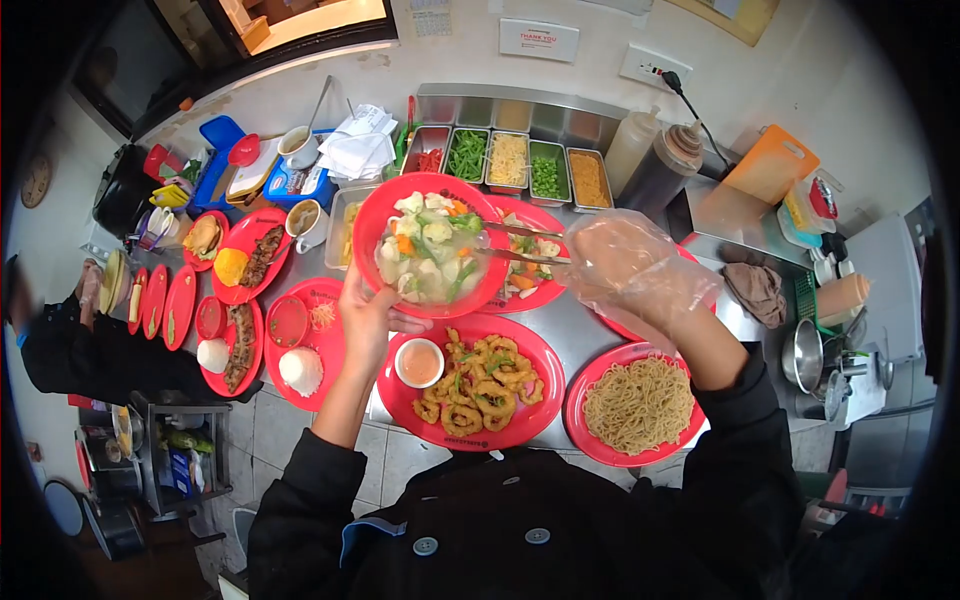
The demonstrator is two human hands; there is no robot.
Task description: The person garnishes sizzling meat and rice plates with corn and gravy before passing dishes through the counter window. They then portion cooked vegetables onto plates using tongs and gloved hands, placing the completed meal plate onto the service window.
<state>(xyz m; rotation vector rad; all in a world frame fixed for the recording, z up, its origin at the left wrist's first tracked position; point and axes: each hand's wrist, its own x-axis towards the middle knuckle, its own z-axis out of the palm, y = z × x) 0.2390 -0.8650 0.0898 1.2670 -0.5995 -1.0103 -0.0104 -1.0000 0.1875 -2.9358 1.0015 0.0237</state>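
My bare left hand (372,305) holds up a red bowl (367,232) by its lower left rim. Cauliflower, carrot and green vegetables in broth fill the bowl. A clear plastic glove covers my right hand (620,262), which is closed on metal tongs (548,261); their tips reach over the bowl's right side. Behind the bowl, partly hidden, lies a red plate (545,292) with mixed vegetables. Below my hands are a red oval plate (543,352) of fried rings with a dip cup (419,363), and a red plate (577,425) of noodles (637,405).
Metal trays (508,160) of chopped ingredients stand at the back, beside squeeze bottles (665,165). Several red plates with rice and grilled meat fill the left side. A brown cloth (755,292) and steel bowl (802,355) are right. Another person's sleeve (75,350) shows far left.
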